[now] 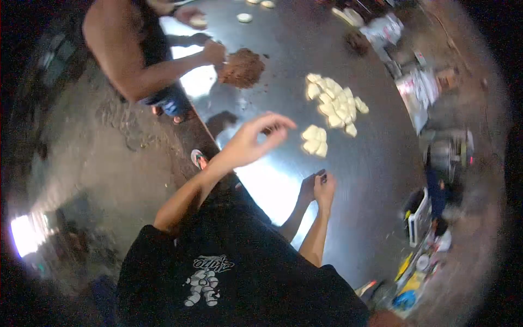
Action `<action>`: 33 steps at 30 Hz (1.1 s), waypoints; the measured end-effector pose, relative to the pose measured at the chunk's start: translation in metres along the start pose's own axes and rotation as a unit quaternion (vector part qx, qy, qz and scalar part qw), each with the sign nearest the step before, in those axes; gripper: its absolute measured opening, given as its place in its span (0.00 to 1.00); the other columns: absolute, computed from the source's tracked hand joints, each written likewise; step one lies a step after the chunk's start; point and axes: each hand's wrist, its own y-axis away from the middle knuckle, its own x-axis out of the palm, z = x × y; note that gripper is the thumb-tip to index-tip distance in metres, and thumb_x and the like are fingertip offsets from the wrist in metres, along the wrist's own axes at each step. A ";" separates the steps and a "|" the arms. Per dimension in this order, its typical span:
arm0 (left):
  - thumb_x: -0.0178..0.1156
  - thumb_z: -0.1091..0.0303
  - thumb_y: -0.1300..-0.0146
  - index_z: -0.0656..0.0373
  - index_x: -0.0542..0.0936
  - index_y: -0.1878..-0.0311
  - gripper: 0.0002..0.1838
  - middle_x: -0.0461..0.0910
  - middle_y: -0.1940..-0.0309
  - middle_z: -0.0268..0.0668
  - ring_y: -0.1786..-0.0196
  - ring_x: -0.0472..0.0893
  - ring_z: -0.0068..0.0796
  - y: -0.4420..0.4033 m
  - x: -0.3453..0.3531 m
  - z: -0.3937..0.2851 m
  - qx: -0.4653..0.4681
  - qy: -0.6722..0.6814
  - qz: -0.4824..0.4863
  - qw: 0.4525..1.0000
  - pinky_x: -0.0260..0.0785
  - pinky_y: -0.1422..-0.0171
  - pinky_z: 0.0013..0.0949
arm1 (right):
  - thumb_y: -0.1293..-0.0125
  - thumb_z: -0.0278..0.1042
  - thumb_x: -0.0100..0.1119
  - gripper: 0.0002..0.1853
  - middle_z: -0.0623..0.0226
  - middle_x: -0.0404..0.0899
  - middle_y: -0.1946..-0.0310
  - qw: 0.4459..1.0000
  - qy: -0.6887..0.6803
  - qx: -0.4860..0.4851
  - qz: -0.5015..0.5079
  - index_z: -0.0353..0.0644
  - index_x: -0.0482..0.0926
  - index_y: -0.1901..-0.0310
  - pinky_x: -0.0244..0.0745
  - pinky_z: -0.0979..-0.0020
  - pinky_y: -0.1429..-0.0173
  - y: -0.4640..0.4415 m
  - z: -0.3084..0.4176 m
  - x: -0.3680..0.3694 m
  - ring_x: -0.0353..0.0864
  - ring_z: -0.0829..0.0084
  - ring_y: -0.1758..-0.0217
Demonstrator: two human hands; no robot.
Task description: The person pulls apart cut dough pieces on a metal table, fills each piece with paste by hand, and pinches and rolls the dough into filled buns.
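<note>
Pieces of pale dough (336, 103) lie in a loose, crowded patch on the shiny dark tabletop (376, 191), with a smaller cluster (314, 140) just beside it, nearer the wearer. Left hand (259, 139): raised in front of the small cluster, fingers loosely extended and thumb apart, nothing seen in its grasp; contact with the table cannot be confirmed. Right hand (325, 188): low on the near side of the cluster, fingers curled inward; whether it grips anything cannot be told, as a dark patch at the fingertips may be only shadow. Placement: both groups sit ahead of the hands, presumably so each piece is within easy reach, and the gap between them probably keeps two lots apart. Brown crumbly mound (242, 68) lies against a co-worker's hand (214, 53), well apart from the dough, likely to stop it mixing. Plastic bags (419, 90) and a white-rimmed container (418, 218) stand along the right side, seemingly leaving the middle as working surface.
</note>
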 end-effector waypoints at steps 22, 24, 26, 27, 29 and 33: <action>0.67 0.64 0.43 0.60 0.72 0.53 0.20 0.78 0.65 0.38 0.60 0.81 0.28 -0.041 0.076 0.229 -0.092 -0.077 -0.092 0.989 0.73 0.59 0.36 | 0.42 0.25 0.51 0.26 0.38 0.68 0.40 0.910 0.124 -0.396 -0.015 0.28 0.68 0.39 0.59 0.54 0.29 -0.069 0.055 0.040 0.64 0.44 0.33; 0.66 0.67 0.41 0.61 0.70 0.47 0.21 0.78 0.59 0.40 0.54 0.80 0.30 -0.012 0.038 0.184 -0.154 -0.101 -0.104 0.977 0.74 0.52 0.35 | 0.40 0.26 0.52 0.24 0.41 0.72 0.43 0.908 0.103 -0.406 -0.029 0.29 0.70 0.41 0.64 0.57 0.33 -0.064 0.067 0.050 0.70 0.49 0.38; 0.65 0.71 0.39 0.62 0.69 0.42 0.23 0.77 0.53 0.41 0.48 0.79 0.33 0.025 0.009 0.161 -0.222 -0.117 -0.105 0.962 0.74 0.45 0.34 | 0.38 0.27 0.53 0.21 0.45 0.76 0.47 0.910 0.085 -0.403 -0.040 0.29 0.72 0.43 0.69 0.60 0.37 -0.042 0.088 0.056 0.75 0.54 0.42; 0.65 0.71 0.39 0.62 0.67 0.39 0.26 0.76 0.50 0.42 0.48 0.79 0.33 0.041 -0.004 0.160 -0.198 0.003 -0.085 0.976 0.74 0.45 0.35 | 0.36 0.30 0.55 0.20 0.52 0.78 0.52 0.947 -0.056 -0.297 0.109 0.31 0.73 0.44 0.72 0.66 0.43 -0.024 0.111 0.062 0.77 0.62 0.49; 0.65 0.71 0.39 0.62 0.66 0.36 0.29 0.76 0.46 0.43 0.48 0.79 0.34 0.063 -0.011 0.156 -0.165 0.125 -0.075 0.975 0.75 0.44 0.35 | 0.35 0.32 0.58 0.18 0.58 0.81 0.57 0.931 -0.183 -0.178 0.261 0.33 0.75 0.46 0.74 0.71 0.49 0.008 0.146 0.077 0.79 0.70 0.55; 0.64 0.68 0.36 0.66 0.73 0.41 0.22 0.79 0.52 0.38 0.49 0.78 0.27 0.081 -0.033 0.127 -0.169 0.090 -0.112 0.975 0.72 0.46 0.30 | 0.36 0.35 0.63 0.16 0.68 0.82 0.63 0.870 -0.249 -0.211 0.369 0.36 0.79 0.51 0.73 0.76 0.56 0.012 0.190 0.101 0.78 0.80 0.62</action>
